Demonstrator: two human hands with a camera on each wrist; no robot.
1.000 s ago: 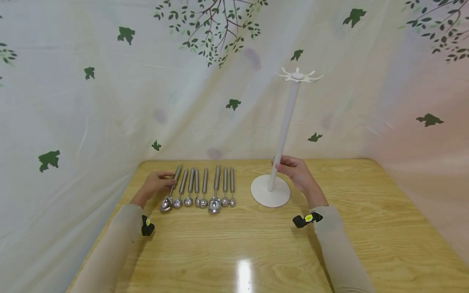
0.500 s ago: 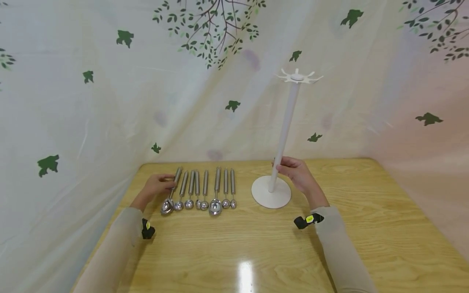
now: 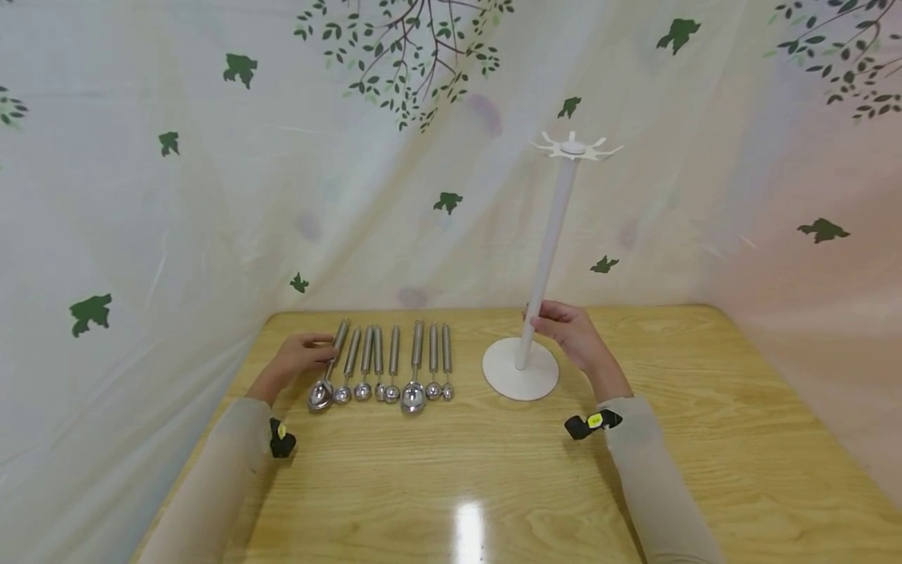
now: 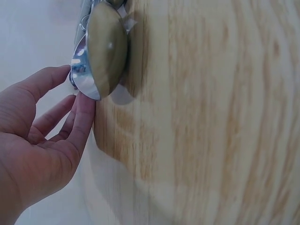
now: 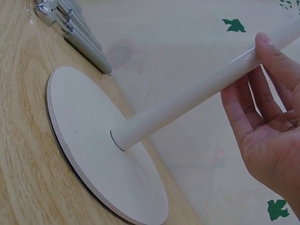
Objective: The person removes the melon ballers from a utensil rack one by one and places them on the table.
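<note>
In the head view, my left hand [image 3: 299,359] is at the handle of the leftmost steel scoop [image 3: 321,394], thumb and fingers about it. The left wrist view shows the scoop's big oval bowl [image 4: 108,49] in front of the fingertips, so the grip is partly hidden. My right hand [image 3: 574,335] pinches the lower pole of a white stand [image 3: 550,251] between thumb and fingers. The pole rises from a round base [image 5: 89,140] lying flat on the table. Several flat hooks [image 3: 572,146] spread out from its top.
Right of the leftmost scoop lies a row of several steel scoops, including another large one [image 3: 413,396] and small-bowled ones [image 3: 362,390]. All rest on the wooden table [image 3: 395,486], handles toward the back. A printed curtain [image 3: 232,196] hangs behind the table and along its sides.
</note>
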